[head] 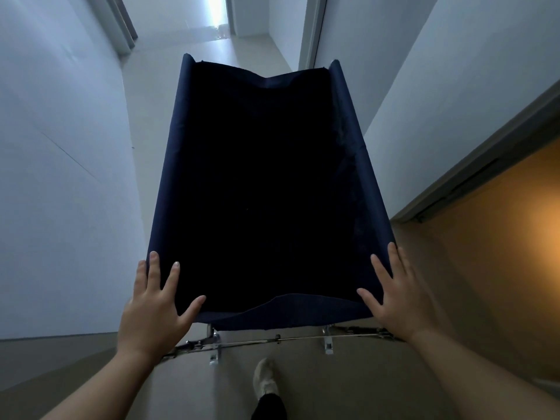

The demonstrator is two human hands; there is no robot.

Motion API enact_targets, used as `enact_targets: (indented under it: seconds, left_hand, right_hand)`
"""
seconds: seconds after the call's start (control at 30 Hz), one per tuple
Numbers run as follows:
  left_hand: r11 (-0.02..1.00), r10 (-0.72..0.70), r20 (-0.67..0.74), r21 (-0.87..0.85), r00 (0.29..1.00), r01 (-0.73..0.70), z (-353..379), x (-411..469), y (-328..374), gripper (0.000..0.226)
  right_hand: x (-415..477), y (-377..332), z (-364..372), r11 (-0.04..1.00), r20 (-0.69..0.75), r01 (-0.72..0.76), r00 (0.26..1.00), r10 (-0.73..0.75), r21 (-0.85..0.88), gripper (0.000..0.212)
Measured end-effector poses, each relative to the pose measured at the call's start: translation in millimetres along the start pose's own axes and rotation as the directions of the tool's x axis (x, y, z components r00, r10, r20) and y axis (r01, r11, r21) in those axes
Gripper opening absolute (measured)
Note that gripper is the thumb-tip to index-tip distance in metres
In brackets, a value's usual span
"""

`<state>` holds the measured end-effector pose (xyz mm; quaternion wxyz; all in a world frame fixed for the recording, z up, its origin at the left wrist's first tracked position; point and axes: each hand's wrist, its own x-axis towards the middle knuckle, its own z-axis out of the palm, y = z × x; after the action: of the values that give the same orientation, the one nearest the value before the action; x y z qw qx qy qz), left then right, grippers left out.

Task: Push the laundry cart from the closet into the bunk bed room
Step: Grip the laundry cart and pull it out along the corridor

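Note:
The laundry cart (169, 165) is a tall dark navy fabric bin on a metal frame, seen from above, and its inside is too dark to see into. It stands in a narrow hallway, pointing away from me. My left hand (154, 307) lies over its near left corner, fingers spread along the rim and thumb on the near edge. My right hand (397, 295) covers the near right corner the same way. Chrome frame bars (272, 339) and wheel brackets show below the near edge.
White walls run close along both sides of the cart. A door frame (312, 31) stands ahead on the right and another opening (121, 22) on the left. A lit doorway (216, 13) ends the hall. An orange-lit wall (500, 244) is at right. My shoe (265, 380) steps forward.

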<state>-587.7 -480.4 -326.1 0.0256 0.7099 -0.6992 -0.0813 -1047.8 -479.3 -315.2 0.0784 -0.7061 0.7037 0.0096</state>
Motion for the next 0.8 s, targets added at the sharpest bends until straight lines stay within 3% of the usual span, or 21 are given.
enact_targets:
  seconds: [0.8]
  left_hand:
    - [0.996,-0.087,0.002,0.003,0.996,0.087,-8.6,114.1,3.6,0.088]
  right_hand:
    - [158.1,5.0,-11.9,0.995,-0.019,0.09,0.996,-0.091,-0.049,0.082]
